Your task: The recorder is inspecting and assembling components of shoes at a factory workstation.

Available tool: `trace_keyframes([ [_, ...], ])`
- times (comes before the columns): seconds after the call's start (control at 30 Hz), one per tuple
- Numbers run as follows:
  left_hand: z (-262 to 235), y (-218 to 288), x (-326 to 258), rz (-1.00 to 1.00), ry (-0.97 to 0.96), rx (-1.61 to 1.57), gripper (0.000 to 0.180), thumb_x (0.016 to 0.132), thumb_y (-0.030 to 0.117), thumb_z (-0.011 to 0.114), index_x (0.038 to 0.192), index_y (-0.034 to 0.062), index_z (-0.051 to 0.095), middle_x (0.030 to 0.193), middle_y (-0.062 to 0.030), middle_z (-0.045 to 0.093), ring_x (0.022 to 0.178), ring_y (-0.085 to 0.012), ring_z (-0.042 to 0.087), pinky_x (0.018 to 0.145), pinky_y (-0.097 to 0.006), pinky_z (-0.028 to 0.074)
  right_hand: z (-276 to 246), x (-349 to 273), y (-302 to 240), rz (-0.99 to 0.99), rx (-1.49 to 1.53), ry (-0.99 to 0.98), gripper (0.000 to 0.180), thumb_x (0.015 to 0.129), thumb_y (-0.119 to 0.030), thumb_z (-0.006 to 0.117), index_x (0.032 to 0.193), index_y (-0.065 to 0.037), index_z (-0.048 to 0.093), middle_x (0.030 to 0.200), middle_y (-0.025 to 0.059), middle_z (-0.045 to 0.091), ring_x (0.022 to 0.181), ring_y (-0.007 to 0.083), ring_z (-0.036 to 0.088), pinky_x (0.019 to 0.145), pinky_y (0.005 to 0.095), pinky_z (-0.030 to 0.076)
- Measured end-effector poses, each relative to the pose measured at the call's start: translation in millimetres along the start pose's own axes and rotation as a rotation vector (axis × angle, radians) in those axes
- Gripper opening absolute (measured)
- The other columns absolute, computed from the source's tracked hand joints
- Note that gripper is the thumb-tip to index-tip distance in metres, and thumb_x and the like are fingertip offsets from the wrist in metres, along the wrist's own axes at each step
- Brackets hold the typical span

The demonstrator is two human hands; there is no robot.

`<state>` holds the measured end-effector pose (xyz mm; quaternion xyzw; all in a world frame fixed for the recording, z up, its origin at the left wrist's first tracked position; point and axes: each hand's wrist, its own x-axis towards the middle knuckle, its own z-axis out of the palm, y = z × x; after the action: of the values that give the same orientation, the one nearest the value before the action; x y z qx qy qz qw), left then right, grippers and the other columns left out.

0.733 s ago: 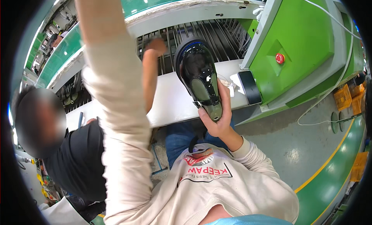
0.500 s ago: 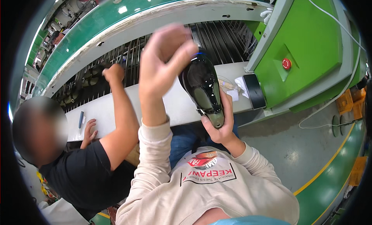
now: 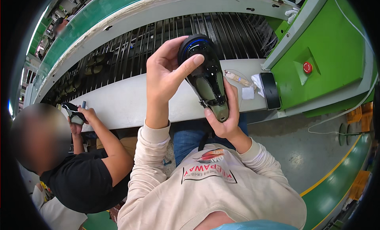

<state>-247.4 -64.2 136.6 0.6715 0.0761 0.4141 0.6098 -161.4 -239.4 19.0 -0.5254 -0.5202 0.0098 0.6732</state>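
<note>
Up over the near edge of the white counter, the glossy black shoe runs lengthwise from toe, farthest away, to heel, nearest. Right hand has its grip closed round the heel; left hand pinches the toe between thumb and fingers.

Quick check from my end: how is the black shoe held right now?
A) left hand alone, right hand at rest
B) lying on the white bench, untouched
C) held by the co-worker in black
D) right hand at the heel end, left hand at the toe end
D: the right hand grips the heel end of the black shoe, while the left hand touches its toe end above the white bench.
</note>
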Motion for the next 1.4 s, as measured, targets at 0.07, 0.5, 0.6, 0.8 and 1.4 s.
trace_keyframes([
  [0.07, 0, -3, 5, -0.001, -0.002, -0.002, 0.052, 0.09, 0.009, 0.093, 0.133, -0.008, 0.069, 0.116, -0.0163, 0.079, 0.103, -0.0178, 0.077, 0.088, -0.03, 0.065, -1, 2, 0, -0.015, -0.044, 0.011, 0.086, 0.091, -0.009, 0.072, 0.165, 0.011, 0.033, 0.145, 0.025, 0.049, 0.129, 0.035, 0.056, 0.112, 0.043, 0.046],
  [0.5, 9, 8, 15, 0.043, -0.013, -0.103, 0.053, 0.088, 0.006, 0.094, 0.132, -0.0093, 0.071, 0.115, -0.016, 0.08, 0.102, -0.0173, 0.077, 0.091, -0.03, 0.065, -7, 15, -19, -0.056, -0.13, 0.021, 0.085, 0.09, -0.007, 0.072, 0.164, 0.011, 0.035, 0.143, 0.0256, 0.05, 0.127, 0.0363, 0.058, 0.11, 0.0427, 0.048],
  [0.6, 9, 9, 13, 0.035, -0.015, -0.132, 0.051, 0.087, 0.006, 0.093, 0.131, -0.009, 0.071, 0.115, -0.0155, 0.08, 0.102, -0.0175, 0.077, 0.093, -0.03, 0.063, -7, 15, -22, -0.06, -0.157, 0.019, 0.086, 0.089, -0.007, 0.072, 0.165, 0.011, 0.035, 0.144, 0.0261, 0.05, 0.127, 0.0378, 0.058, 0.11, 0.0431, 0.048],
  [0.8, 12, 18, 8, 0.053, -0.018, -0.103, 0.049, 0.087, 0.005, 0.093, 0.13, -0.0081, 0.072, 0.114, -0.0157, 0.081, 0.101, -0.0176, 0.078, 0.094, -0.031, 0.063, -8, 13, -28, -0.05, -0.143, 0.024, 0.089, 0.088, -0.004, 0.074, 0.165, 0.011, 0.035, 0.145, 0.0267, 0.05, 0.127, 0.0381, 0.059, 0.109, 0.0427, 0.05],
  [1.4, 21, 31, 7, 0.103, -0.053, -0.143, 0.048, 0.086, 0.004, 0.093, 0.128, -0.0094, 0.073, 0.112, -0.0155, 0.081, 0.1, -0.018, 0.078, 0.092, -0.031, 0.064, -16, 13, -43, -0.039, -0.093, 0.026, 0.09, 0.088, -0.005, 0.075, 0.166, 0.011, 0.033, 0.146, 0.0258, 0.049, 0.129, 0.0362, 0.058, 0.11, 0.0414, 0.049],
])
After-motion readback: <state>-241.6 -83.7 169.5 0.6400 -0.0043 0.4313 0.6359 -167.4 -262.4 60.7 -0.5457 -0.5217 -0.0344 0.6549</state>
